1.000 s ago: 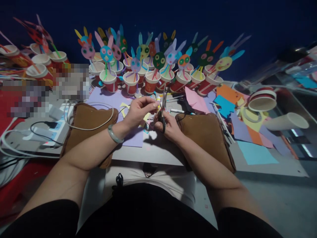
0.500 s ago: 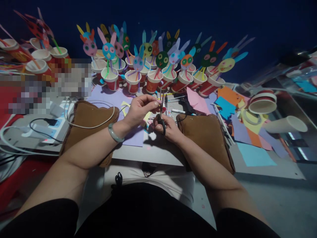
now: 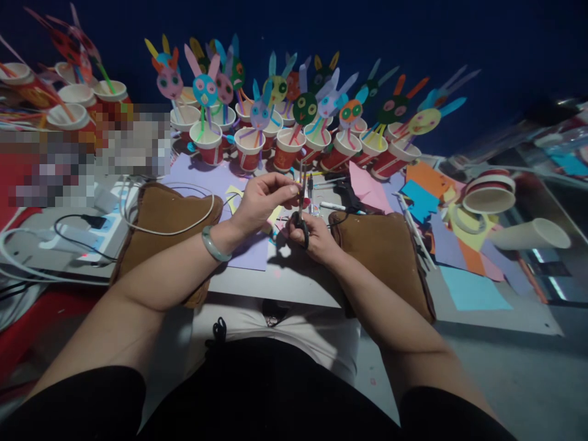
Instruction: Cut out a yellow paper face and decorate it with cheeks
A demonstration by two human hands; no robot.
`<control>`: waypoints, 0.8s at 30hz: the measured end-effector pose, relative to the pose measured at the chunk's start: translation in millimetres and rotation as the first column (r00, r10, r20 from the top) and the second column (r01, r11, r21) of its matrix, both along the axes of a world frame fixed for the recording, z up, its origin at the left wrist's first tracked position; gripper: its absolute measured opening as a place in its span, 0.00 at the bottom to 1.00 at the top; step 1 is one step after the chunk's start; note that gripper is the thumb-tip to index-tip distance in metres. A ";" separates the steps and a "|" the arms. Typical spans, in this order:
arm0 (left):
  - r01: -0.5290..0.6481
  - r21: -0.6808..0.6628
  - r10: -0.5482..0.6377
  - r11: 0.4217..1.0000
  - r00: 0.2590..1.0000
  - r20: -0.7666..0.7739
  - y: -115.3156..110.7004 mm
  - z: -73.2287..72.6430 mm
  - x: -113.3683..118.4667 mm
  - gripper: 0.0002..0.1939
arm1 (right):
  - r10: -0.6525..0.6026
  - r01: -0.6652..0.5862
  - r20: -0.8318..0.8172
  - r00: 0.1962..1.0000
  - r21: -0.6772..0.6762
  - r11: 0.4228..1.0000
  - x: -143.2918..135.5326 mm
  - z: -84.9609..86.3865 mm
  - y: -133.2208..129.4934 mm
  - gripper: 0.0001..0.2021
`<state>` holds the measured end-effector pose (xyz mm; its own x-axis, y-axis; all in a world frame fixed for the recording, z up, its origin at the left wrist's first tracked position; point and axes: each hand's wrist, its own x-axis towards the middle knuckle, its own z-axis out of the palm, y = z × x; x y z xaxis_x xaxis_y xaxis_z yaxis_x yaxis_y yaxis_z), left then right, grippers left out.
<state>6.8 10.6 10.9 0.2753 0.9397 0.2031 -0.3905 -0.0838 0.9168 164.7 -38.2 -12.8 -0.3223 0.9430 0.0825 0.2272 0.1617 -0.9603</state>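
Observation:
My right hand is closed round the dark handles of a pair of scissors, whose blades point up and away from me. My left hand, with a pale bangle at the wrist, is closed in a pinch beside the blades. What sits between its fingertips is too small to make out. Beneath the hands, on purple paper, lie yellow paper scraps and other small bits. Just beyond the blades lies a dark pen, with a white marker to the right.
Red paper cups holding rabbit-faced paper figures line the back. Brown cushions lie under both forearms. A power strip with cables is on the left. Coloured paper, a tape roll and a white cup lie on the right.
The view has shifted slightly. Both hands hold nearly the same pose, with the scissors still upright between them and the left fingertips close to the blades.

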 end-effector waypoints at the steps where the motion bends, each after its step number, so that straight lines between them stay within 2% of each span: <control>1: -0.003 -0.001 0.003 1.000 1.000 -0.013 0.2 -0.2 -0.1 0.16 | 0.000 0.000 0.000 1.000 -0.001 1.000 0.1 -0.3 0.0 0.32; 6: -0.016 0.002 0.016 1.000 0.998 -0.058 0.9 -0.9 -0.5 0.15 | 0.008 -0.008 0.001 1.000 0.007 1.000 0.8 -2.0 0.1 0.32; 24: -0.010 -0.019 0.010 1.000 1.000 -0.018 -0.1 -0.3 -0.2 0.15 | 0.007 -0.007 -0.006 1.000 -0.014 1.000 0.5 -0.2 0.7 0.29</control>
<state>6.7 10.5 10.6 0.2690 0.9462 0.1801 -0.3733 -0.0699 0.9251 165.2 -37.5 -13.1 -0.3282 0.9419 0.0714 0.2209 0.1501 -0.9637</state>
